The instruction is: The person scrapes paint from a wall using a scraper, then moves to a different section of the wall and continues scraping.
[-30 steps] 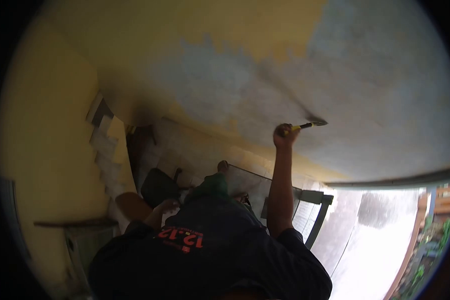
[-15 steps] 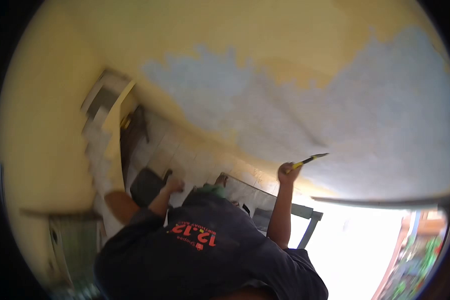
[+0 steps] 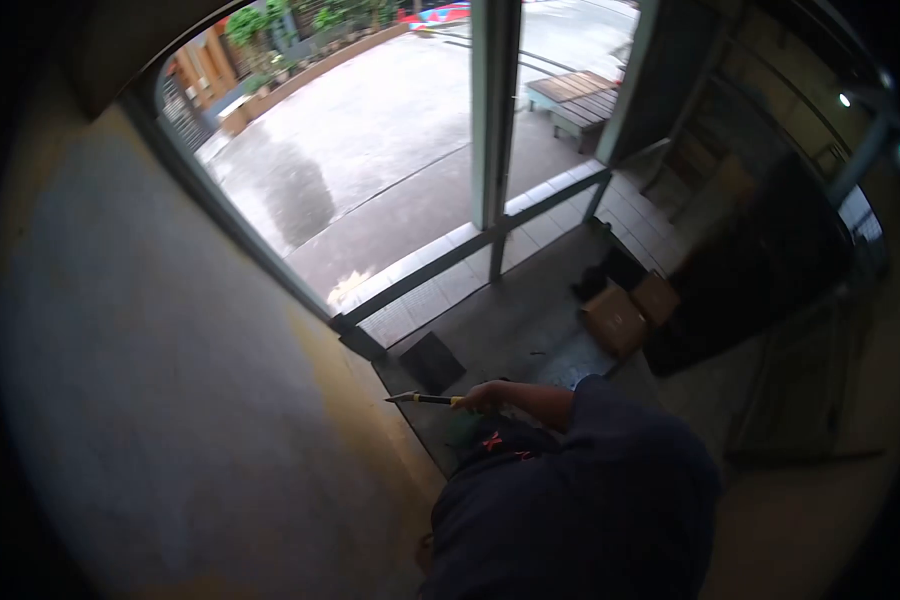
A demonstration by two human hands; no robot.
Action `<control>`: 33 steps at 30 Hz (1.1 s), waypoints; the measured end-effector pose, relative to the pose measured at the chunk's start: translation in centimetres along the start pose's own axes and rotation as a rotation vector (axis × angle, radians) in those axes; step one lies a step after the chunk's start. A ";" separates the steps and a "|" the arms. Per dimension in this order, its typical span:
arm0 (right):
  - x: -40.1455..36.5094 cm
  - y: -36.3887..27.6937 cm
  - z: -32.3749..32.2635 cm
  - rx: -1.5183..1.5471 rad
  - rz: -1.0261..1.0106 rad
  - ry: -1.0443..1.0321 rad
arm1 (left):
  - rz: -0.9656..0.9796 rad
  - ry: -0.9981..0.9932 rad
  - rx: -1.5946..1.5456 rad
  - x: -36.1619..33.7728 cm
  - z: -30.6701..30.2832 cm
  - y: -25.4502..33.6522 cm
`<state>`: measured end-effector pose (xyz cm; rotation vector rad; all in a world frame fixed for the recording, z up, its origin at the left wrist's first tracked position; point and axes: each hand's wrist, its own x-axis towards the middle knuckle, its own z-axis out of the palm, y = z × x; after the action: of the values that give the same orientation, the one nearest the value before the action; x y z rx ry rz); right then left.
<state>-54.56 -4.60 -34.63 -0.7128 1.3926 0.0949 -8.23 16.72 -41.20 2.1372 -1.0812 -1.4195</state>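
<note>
My right hand [image 3: 482, 397] is closed around the yellow and black handle of a scraper [image 3: 432, 399]. Its metal tip points left, close to the lower yellow strip of the wall [image 3: 200, 380]; whether it touches cannot be told. Most of that wall is a bare bluish-grey patch, with yellow paint left along its lower edge. A small bit of skin shows at the left edge of my dark shirt [image 3: 570, 500], low in the view, perhaps part of my left hand [image 3: 425, 552]. The fingers there cannot be made out.
A grey-green frame [image 3: 490, 120] with a low rail [image 3: 420, 285] borders the bright paved yard. On the floor lie a dark flat square [image 3: 432, 362] and cardboard boxes [image 3: 615, 318]. A large dark shape [image 3: 770, 270] stands at right. Outside is a wooden bench [image 3: 575, 92].
The view has swung right, from the yellow wall and room corner to the opening and yard. The scraper stays in my right hand. My left hand has mostly dropped out of sight.
</note>
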 end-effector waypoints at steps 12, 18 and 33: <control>1.7 4.2 0.2 0.199 -0.112 -0.082 | 2.371 0.292 -0.205 -23.5 2.4 53.4; 2.2 2.3 -1.4 0.171 -0.123 -0.086 | 2.248 0.029 -0.135 -22.6 4.1 54.2; 10.6 -6.3 -6.3 0.156 -0.119 -0.171 | 2.068 -0.059 -0.312 -16.5 6.4 62.1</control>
<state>-54.78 -16.41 -41.89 -0.6407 1.1779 -0.0450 -42.07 -10.12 6.76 0.0377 -1.7972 -0.3865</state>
